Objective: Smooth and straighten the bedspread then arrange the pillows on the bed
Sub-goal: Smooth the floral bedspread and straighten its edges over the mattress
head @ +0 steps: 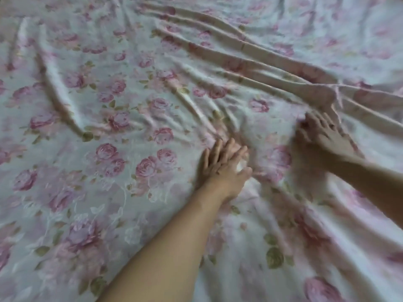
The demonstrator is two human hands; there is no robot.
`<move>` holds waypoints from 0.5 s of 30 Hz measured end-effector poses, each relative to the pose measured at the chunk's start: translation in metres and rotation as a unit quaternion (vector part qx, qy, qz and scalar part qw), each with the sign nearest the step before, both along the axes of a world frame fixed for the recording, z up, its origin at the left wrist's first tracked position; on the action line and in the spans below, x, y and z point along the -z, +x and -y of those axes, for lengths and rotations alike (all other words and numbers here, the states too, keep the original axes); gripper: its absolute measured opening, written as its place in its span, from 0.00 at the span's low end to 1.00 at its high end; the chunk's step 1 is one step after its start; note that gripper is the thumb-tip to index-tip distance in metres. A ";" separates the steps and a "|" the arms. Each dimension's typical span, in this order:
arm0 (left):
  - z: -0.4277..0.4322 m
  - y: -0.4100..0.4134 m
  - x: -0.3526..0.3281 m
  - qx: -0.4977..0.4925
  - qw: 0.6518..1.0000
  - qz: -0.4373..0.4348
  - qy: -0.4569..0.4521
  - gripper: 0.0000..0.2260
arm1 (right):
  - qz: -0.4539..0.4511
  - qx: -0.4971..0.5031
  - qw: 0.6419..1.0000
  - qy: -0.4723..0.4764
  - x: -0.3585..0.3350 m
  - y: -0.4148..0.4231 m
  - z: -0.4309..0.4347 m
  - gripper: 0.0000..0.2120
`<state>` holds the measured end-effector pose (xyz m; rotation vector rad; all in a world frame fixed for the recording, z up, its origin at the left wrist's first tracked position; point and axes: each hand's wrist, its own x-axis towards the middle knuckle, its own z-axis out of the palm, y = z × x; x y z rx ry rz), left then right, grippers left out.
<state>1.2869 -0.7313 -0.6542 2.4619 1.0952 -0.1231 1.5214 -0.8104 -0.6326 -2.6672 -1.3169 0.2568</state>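
White bedspread with a pink rose print fills the whole view, bed edges cut off. Long ridged folds run from far centre to the right. Left hand lies flat on it near centre, fingers spread, gripping nothing. Right hand, blurred, presses flat beside a raised fold, fingers apart.

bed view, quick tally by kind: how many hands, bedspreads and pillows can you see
hands: 2, the left hand and the right hand, both flat with fingers spread on the cloth
bedspreads: 1, the floral bedspread, still creased
pillows: 0 in view
total: 3
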 end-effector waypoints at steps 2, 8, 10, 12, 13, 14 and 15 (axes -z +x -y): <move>0.010 0.006 0.003 0.002 0.999 0.006 0.040 0.26 | -0.002 -0.140 0.988 0.059 -0.008 -0.061 0.021 0.32; 0.001 0.004 0.004 0.002 1.000 -0.013 0.022 0.25 | -0.046 -0.333 0.941 0.023 0.010 -0.118 0.128 0.30; 0.006 0.008 -0.005 -0.025 0.999 -0.017 0.019 0.25 | -0.003 -0.227 0.974 0.008 0.014 -0.063 0.143 0.30; 0.032 0.020 -0.012 -0.078 0.997 0.019 -0.004 0.24 | 0.004 -0.083 0.996 -0.016 0.017 0.005 0.160 0.33; 0.053 0.031 -0.014 -0.093 0.994 0.049 -0.018 0.25 | 0.002 -0.025 0.999 -0.033 0.020 0.037 0.171 0.35; 0.079 0.040 -0.015 -0.092 0.993 0.072 -0.020 0.27 | 0.004 0.009 0.999 -0.051 0.022 0.062 0.180 0.34; 0.109 0.052 -0.015 -0.076 0.994 0.080 -0.007 0.31 | 0.004 0.026 0.997 -0.068 0.023 0.083 0.190 0.33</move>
